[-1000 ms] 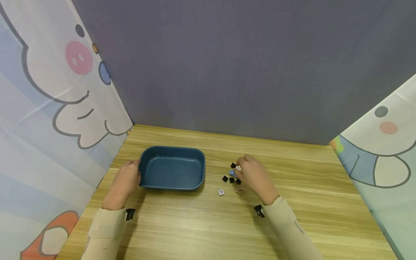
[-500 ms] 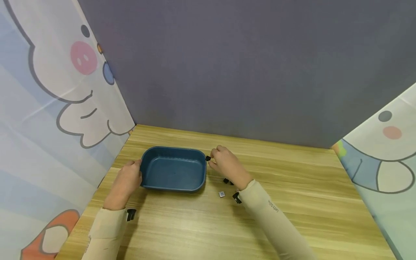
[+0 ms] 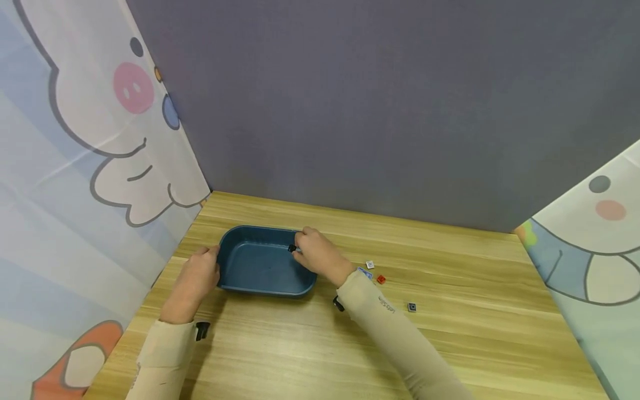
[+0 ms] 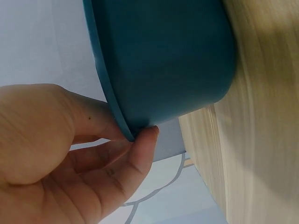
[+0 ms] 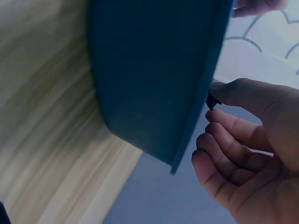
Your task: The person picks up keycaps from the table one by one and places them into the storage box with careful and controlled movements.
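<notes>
A dark blue plastic basin point(image 3: 260, 272) stands on the table's left half. My left hand point(image 3: 196, 278) grips its left rim; the left wrist view shows the thumb and fingers point(image 4: 142, 144) pinching the rim's corner. Over the right side of the basin, my right hand point(image 3: 322, 255) pinches a small black block-like piece point(image 5: 212, 99) between thumb and index finger, its exact kind too small to tell. Right of the basin lie a small white square piece point(image 3: 370, 265), a blue flat piece point(image 3: 365, 273) partly behind the sleeve, a red piece point(image 3: 381, 279) and a dark square piece point(image 3: 412, 307).
The wood-grain table point(image 3: 480, 311) meets a grey backing panel point(image 3: 350, 111) at the rear. Cartoon-printed cloths hang at the left point(image 3: 60, 166) and right point(image 3: 600, 244). The right forearm hides part of the tabletop near the small pieces.
My right hand has moved left from the small pieces to above the basin, carrying the black piece. Red and dark pieces now show. The left hand keeps its grip on the rim.
</notes>
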